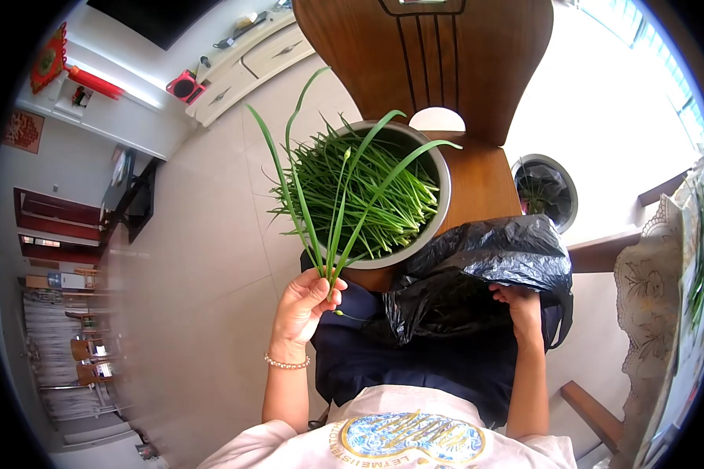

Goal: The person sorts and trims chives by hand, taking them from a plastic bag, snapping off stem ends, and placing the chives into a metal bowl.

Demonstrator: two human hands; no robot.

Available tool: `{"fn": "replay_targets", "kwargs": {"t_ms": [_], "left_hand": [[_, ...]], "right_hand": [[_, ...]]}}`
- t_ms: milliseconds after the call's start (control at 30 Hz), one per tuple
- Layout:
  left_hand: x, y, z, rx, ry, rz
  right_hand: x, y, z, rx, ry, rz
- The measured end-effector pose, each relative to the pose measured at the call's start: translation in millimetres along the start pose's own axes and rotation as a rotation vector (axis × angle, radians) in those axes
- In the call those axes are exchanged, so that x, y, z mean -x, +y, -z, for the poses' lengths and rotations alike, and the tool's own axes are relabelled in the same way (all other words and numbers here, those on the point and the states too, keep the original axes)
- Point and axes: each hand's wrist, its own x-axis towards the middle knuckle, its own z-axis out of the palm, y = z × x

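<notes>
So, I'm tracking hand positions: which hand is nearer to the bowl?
Left. The left hand holds stalks close to the near rim of the bowl; the right hand is farther off, at the bag.

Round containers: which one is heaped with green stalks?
The larger bowl on the wooden chair, just beyond the left hand. The smaller bin stands on the floor to the right, lined with dark plastic, holding some green scraps.
</notes>
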Motion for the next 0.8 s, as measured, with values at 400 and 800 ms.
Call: {"fn": "replay_targets", "kwargs": {"t_ms": [400, 800], "left_hand": [[-1, -2, 1, 0.000, 0.028, 0.005], [-23, -2, 1, 0.397, 0.000, -0.068]], "right_hand": [[1, 1, 1, 0.007, 0.012, 0.008], [2, -3, -2, 0.014, 0.012, -0.005]]}}
